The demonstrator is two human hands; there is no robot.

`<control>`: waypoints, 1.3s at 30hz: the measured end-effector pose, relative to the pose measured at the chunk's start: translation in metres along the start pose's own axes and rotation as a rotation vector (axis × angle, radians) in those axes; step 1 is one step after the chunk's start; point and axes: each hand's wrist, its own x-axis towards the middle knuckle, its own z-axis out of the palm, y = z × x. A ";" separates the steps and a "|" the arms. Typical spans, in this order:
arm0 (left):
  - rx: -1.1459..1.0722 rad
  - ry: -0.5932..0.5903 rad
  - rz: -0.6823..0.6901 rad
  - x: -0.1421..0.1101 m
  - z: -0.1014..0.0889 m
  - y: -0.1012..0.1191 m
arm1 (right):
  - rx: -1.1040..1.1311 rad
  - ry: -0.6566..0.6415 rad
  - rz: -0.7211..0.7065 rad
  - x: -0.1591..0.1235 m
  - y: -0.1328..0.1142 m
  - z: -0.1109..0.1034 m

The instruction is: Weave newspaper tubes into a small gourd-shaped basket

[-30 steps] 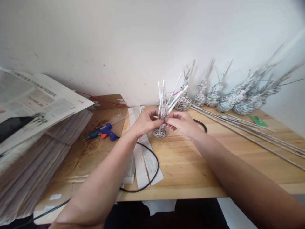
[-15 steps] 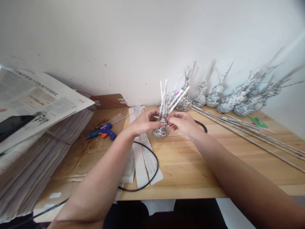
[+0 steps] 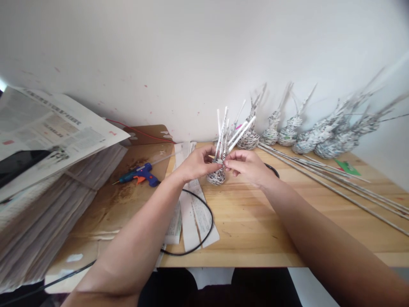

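A small woven paper vase (image 3: 216, 177) of rolled newspaper stands upright on the wooden table, between my hands. Several white paper sticks (image 3: 223, 133) rise from its top and fan out, some leaning right. My left hand (image 3: 200, 163) wraps the vase's neck from the left, fingers closed on it. From the right, my right hand (image 3: 243, 164) pinches at the neck with thumb and forefinger; part of a paper strand seems to be in that pinch, though the fingertips hide most of it.
Several finished-looking woven paper vases (image 3: 248, 138) line the wall. Long paper tubes (image 3: 319, 170) lie to the right. At left are a blue glue gun (image 3: 140, 175) on cardboard (image 3: 105, 209), its black cable (image 3: 211, 221), newspaper strips (image 3: 188, 221) and a newspaper stack (image 3: 60, 213).
The view has shifted slightly. Both hands stay at the vase's neck, and the sticks lean a little differently; the right fingers have moved slightly along the neck.
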 end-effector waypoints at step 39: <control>-0.152 0.037 0.077 0.003 0.004 -0.003 | -0.189 -0.022 -0.231 0.008 0.011 -0.014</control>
